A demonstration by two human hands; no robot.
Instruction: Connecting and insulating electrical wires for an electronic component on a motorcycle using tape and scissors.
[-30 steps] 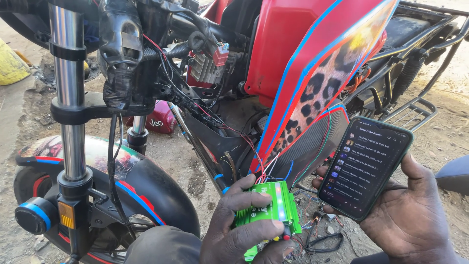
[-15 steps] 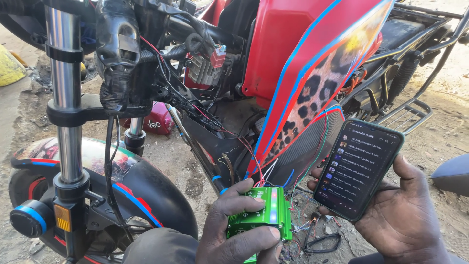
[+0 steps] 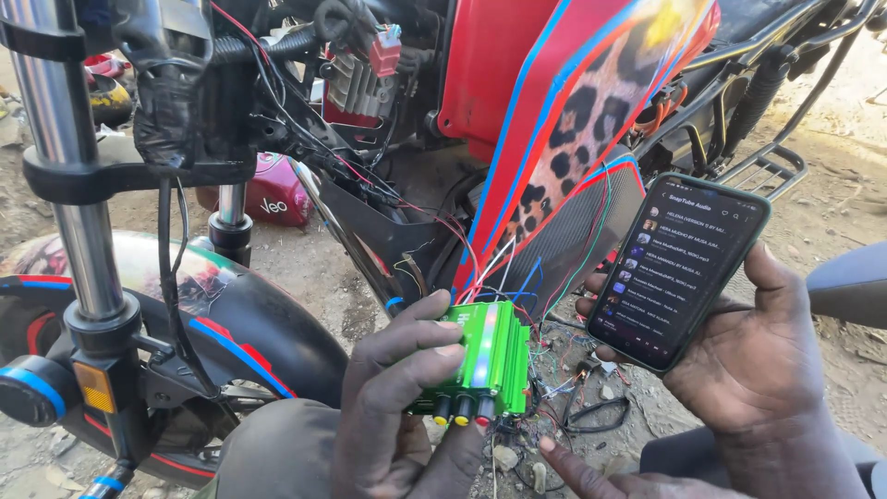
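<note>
The left hand [image 3: 393, 407] gripped a small green box [image 3: 480, 360], fingers curled over its ribbed metal top, thumb beneath. The box sat low in the near centre, with three round knobs [image 3: 462, 409], yellow and red, on its near end and a tangle of thin coloured wires [image 3: 517, 277] running from its far end up into the bike. The right hand [image 3: 758, 360] held a phone [image 3: 679, 268] at the right, fingers wrapped behind its dark slab, thumb along the edge, its lit screen showing a list. Behind stood a glossy red tank [image 3: 517, 65] with a leopard-spot panel [image 3: 601, 120], a chromed fork tube [image 3: 69, 157] at the left and a black mudguard [image 3: 249, 323]. Below lay dry, gritty dirt [image 3: 832, 185] strewn with pebbles.
</note>
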